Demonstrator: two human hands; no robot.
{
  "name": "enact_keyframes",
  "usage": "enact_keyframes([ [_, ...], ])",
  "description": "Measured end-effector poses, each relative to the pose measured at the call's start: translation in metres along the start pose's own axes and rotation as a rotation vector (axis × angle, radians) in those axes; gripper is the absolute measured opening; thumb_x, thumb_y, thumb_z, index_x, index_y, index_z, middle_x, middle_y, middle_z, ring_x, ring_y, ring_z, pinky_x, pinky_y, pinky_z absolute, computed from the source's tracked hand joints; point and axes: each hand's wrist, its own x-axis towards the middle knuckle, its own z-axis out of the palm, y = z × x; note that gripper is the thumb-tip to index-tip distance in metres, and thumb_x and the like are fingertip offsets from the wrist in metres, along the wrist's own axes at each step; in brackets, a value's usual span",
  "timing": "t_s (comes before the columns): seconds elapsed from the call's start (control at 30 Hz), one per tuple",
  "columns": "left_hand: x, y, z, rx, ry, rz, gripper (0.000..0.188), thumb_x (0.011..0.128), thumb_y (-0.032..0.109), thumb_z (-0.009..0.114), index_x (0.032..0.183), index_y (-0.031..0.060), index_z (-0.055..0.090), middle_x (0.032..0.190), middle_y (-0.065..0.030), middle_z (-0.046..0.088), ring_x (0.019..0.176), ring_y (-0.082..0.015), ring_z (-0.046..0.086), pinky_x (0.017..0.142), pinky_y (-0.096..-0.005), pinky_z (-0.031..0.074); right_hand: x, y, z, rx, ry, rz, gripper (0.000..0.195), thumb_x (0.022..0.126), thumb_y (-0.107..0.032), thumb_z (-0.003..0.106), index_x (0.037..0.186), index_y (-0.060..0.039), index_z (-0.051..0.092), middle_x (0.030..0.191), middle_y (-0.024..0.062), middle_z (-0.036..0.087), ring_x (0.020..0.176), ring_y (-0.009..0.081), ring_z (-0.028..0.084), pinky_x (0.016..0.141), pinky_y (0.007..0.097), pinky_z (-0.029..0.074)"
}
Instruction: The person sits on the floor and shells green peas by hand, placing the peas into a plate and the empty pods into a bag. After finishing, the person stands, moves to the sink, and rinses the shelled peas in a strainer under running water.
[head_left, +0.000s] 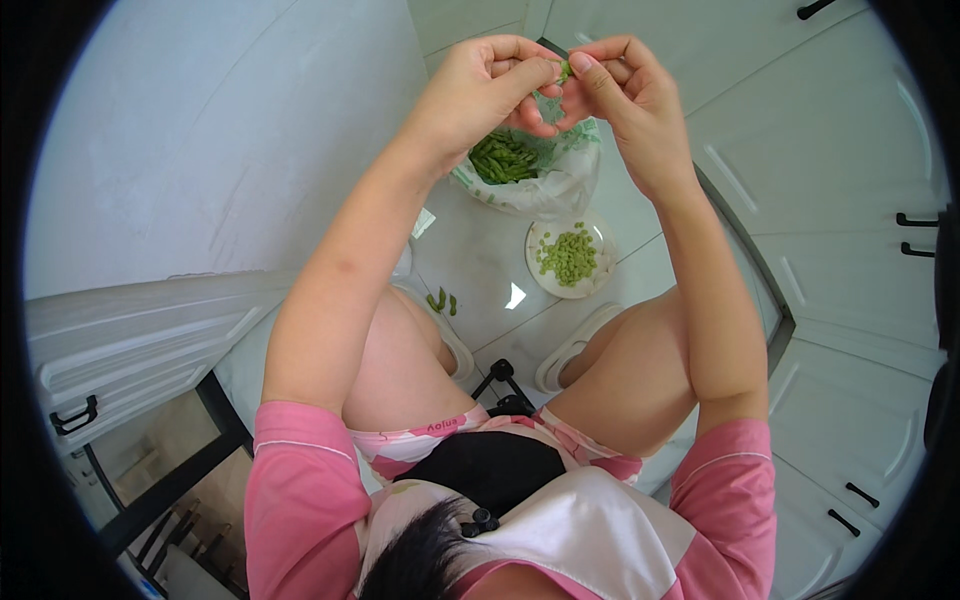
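Note:
Between my two hands, above a plastic bag, is a green soybean pod (564, 71). My left hand (502, 86) pinches it between thumb and forefinger. The thumb and forefinger of my right hand (626, 90) meet its other side; my fingers hide much of the pod. Below them stands the white plastic bag (566, 187) with green print, its mouth spread wide, and a heap of whole green pods (502, 159) inside. Nearer to me, a round plate (534, 259) on the floor bears a pile of shelled green beans (568, 256).
A few loose pods (441, 301) lie on the tiled floor (487, 262) near my left slipper (459, 352). White cabinets (825, 172) with black handles line the right side. A pale wall (187, 150) rises on the left, above a white cabinet door (150, 352).

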Motion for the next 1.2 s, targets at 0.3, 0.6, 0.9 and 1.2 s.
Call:
enact_keyframes([
  [0.3,0.000,-0.001,0.001,-0.017,-0.064,0.130,0.017,0.089,0.013,0.062,0.096,-0.0021,0.059,0.081,-0.0044,0.062,0.063,-0.0077,0.057,0.074,-0.0307,0.058,-0.006,-0.005,0.002,0.154,-0.002,0.104,0.017,0.094,-0.012,0.060,0.098,0.0027,0.053,0.076,0.0076,0.062,0.059,0.0117,0.056,0.050,0.0252,0.046],
  [0.6,-0.004,-0.001,0.005,0.127,-0.045,0.243,0.018,0.089,0.010,0.063,0.095,-0.0054,0.059,0.080,-0.0087,0.065,0.066,-0.0101,0.060,0.071,-0.0308,0.058,-0.002,-0.001,-0.007,0.592,-0.083,0.315,0.013,0.095,-0.011,0.057,0.098,0.0009,0.052,0.074,0.0068,0.060,0.055,0.0122,0.054,0.050,0.0246,0.044],
  [0.9,0.000,0.001,0.000,-0.009,-0.051,0.066,0.019,0.092,0.013,0.062,0.096,-0.0045,0.059,0.083,-0.0063,0.062,0.061,-0.0100,0.060,0.071,-0.0315,0.059,-0.003,-0.005,-0.007,-0.145,-0.077,-0.059,0.016,0.096,-0.011,0.057,0.106,0.0013,0.059,0.077,0.0059,0.063,0.061,0.0113,0.057,0.055,0.0246,0.048],
  [1.2,0.001,-0.002,0.000,0.109,-0.046,0.075,0.022,0.090,0.018,0.065,0.095,-0.0031,0.059,0.083,-0.0067,0.063,0.062,-0.0092,0.060,0.066,-0.0277,0.056,-0.006,0.001,-0.002,-0.578,-0.042,-0.312,0.013,0.096,-0.011,0.057,0.101,0.0006,0.061,0.077,0.0077,0.067,0.068,0.0149,0.065,0.061,0.0256,0.053],
])
